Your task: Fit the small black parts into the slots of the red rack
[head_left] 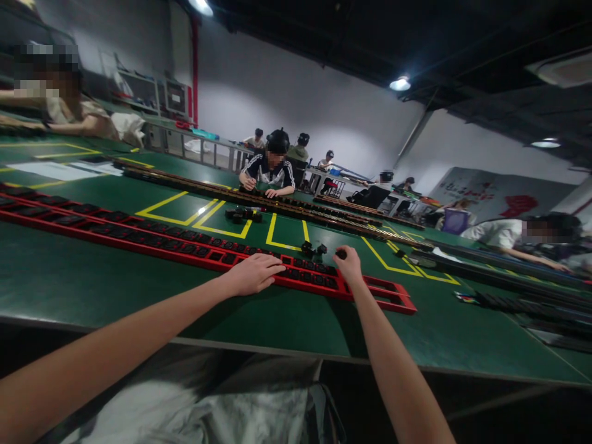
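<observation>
A long red frame [393,297] filled with black socket modules runs across the green table [92,283] from the far left to just right of my hands. My left hand [254,273] lies flat on the frame's near rail, fingers stretched out over the modules. My right hand [349,264] is closed in a pinch on a small black module [341,253] just behind the frame, near its empty right end. A few loose black modules [313,249] sit on the table just behind my hands.
More loose black modules [243,214] lie inside yellow floor-tape boxes [185,209]. A second long strip [296,206] runs behind, where a person in a dark striped jacket [271,169] works. Other people sit at left [69,111] and right [518,237]. Black strips [531,302] lie at right.
</observation>
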Available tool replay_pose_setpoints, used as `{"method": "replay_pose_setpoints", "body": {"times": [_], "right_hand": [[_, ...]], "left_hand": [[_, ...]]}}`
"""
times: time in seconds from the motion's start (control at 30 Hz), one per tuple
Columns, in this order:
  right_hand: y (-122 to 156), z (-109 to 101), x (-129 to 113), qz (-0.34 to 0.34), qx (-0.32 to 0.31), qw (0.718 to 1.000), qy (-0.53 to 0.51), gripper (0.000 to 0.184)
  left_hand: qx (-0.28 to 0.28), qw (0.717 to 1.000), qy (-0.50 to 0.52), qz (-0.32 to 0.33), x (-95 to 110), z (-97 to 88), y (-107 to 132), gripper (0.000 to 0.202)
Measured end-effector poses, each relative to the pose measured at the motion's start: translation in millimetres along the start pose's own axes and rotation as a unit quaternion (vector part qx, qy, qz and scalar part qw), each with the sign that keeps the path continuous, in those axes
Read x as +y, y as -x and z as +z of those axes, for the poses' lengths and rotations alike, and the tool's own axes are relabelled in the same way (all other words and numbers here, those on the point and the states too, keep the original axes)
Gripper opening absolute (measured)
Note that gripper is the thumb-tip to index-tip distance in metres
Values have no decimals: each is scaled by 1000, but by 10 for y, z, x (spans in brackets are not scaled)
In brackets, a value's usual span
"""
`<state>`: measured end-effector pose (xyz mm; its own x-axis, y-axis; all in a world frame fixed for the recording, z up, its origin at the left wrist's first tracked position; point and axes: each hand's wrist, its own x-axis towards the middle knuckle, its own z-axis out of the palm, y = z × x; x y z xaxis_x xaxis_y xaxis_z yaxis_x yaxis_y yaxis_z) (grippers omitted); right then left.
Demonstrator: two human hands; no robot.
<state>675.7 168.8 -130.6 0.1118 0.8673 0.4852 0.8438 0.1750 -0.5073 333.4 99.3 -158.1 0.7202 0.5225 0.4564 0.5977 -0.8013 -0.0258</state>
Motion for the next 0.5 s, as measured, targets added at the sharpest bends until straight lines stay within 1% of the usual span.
{"method": "replay_pose_setpoints", "body": {"times": [0.07,0.13,0.2,0.27,0.33,0.4,0.5], "right_hand": [[22,-15,-12,6,0,1000,-5,26],[32,-18,-55,16,1,1000,-17,27],[29,-5,-151,24,10,999,-36,32],[17,35,-309,19,12,998,-51,37],[9,119,-514,-8,-3,999,-52,35],[21,247,-723,-49,-13,997,-59,34],[101,469,-952,-84,-10,991,-106,39]], "left_hand": [[0,1000,-4,-4,19,-6,-9,40],[4,1000,-8,-5,37,-9,-22,40],[6,1000,-10,-4,50,-3,-36,40],[6,1000,-12,-3,60,10,-48,40],[9,1000,-13,-5,67,25,-56,40],[15,1000,-17,-7,76,35,-61,39],[20,999,-31,9,88,34,-62,37]]}}
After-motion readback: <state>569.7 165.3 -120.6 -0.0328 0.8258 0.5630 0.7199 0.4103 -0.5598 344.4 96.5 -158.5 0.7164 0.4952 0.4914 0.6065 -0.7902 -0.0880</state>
